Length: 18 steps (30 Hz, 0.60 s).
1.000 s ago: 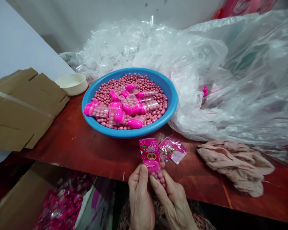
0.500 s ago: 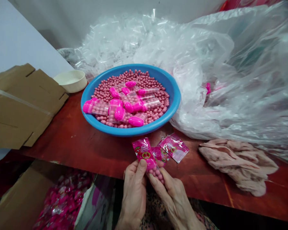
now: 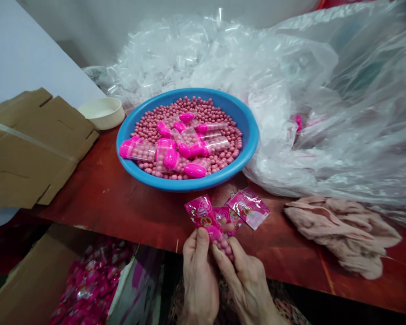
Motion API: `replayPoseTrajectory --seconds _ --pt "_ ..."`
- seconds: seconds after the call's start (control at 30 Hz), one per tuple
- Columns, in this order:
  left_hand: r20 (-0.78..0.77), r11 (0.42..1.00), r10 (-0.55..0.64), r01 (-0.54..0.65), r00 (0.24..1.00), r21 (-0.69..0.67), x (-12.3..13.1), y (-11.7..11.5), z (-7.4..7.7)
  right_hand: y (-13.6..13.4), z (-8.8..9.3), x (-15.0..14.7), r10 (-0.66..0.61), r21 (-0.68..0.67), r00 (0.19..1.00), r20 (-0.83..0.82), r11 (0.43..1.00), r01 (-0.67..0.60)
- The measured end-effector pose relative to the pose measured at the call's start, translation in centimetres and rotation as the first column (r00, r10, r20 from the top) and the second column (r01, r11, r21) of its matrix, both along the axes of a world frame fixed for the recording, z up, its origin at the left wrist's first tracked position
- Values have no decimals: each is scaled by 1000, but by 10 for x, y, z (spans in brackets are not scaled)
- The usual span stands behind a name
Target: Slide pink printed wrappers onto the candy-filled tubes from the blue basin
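At the table's front edge, both hands grip one small clear container of pink balls (image 3: 224,248). A pink printed plastic sleeve (image 3: 199,212) sits over its far end and sticks out beyond it, tilted up to the left. My left hand (image 3: 199,273) is closed, thumb pressed where sleeve and container meet. My right hand (image 3: 245,273) pinches the lower end of the container, with some fingertips showing behind it. Just beyond lie several more flat printed sleeves (image 3: 252,207). A blue basin (image 3: 176,184) holds loose pink balls and several filled containers with pink caps (image 3: 195,170).
Clear plastic bags (image 3: 325,149) and many clear empty containers (image 3: 162,54) pile up behind. On the right lies a crumpled cloth (image 3: 345,230). Folded cardboard (image 3: 30,149) and a white bowl (image 3: 103,119) are left. Below, a carton (image 3: 30,280) holds pink packets (image 3: 88,284).
My hands have shifted slightly right, still on the same container and sleeve. Fingertips of my right hand now show more behind the container. The view has moved a little.
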<state>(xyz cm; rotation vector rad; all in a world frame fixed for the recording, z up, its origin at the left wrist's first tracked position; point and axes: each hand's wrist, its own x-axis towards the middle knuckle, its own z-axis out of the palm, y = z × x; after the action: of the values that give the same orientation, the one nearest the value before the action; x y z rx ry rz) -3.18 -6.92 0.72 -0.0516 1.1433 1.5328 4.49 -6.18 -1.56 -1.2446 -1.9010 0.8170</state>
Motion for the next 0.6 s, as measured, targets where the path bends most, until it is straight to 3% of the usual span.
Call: replayPoseTrajectory --seconds 0.13,0.27,0.43,0.6 --pt "-81 990 -96 103 992 92 1 -4 0 -6 -1 6 34 36 999 -4 999 -34" --pt "-109 980 -169 179 980 83 1 -6 4 -9 2 7 -7 122 999 47 992 2" --pt "15 994 -106 106 994 23 1 -5 2 -6 6 3 -44 22 999 5 999 44" --pt "51 997 -30 33 998 -67 4 -7 -6 -7 4 6 -130 80 990 52 989 126"
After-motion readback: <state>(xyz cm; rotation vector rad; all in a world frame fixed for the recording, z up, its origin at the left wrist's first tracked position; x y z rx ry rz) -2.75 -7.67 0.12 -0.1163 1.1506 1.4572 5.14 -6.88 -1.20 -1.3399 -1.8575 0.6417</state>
